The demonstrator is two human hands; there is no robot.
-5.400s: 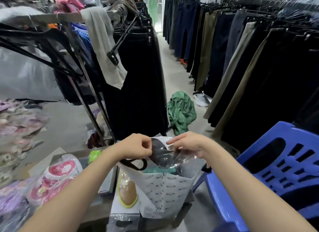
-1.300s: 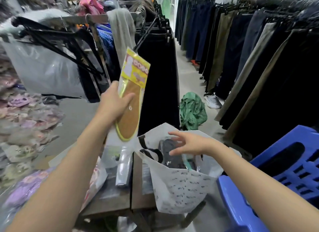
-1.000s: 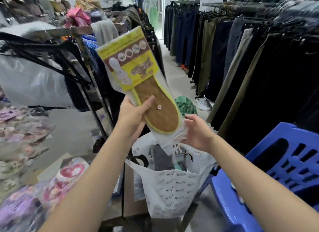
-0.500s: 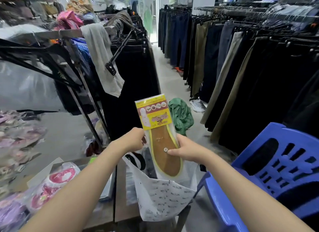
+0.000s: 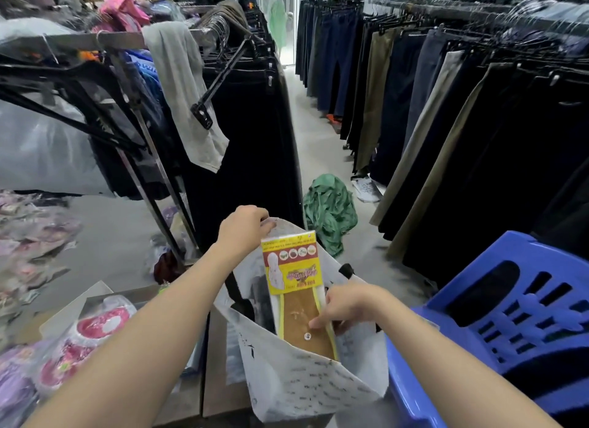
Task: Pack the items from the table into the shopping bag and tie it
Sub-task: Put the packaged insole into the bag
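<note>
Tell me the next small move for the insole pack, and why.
Probably slide the insole pack down until it sits fully inside the bag. Its lower end is in, but the yellow card top sticks out above the rim. The right hand pinches its edge and the left hand holds the far rim open.

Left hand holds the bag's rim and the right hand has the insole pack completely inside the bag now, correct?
Not quite: the insole pack is only partly in; the head view shows its yellow header card standing above the rim of the shopping bag. The left hand does hold the rim, and the right hand grips the pack.
</note>
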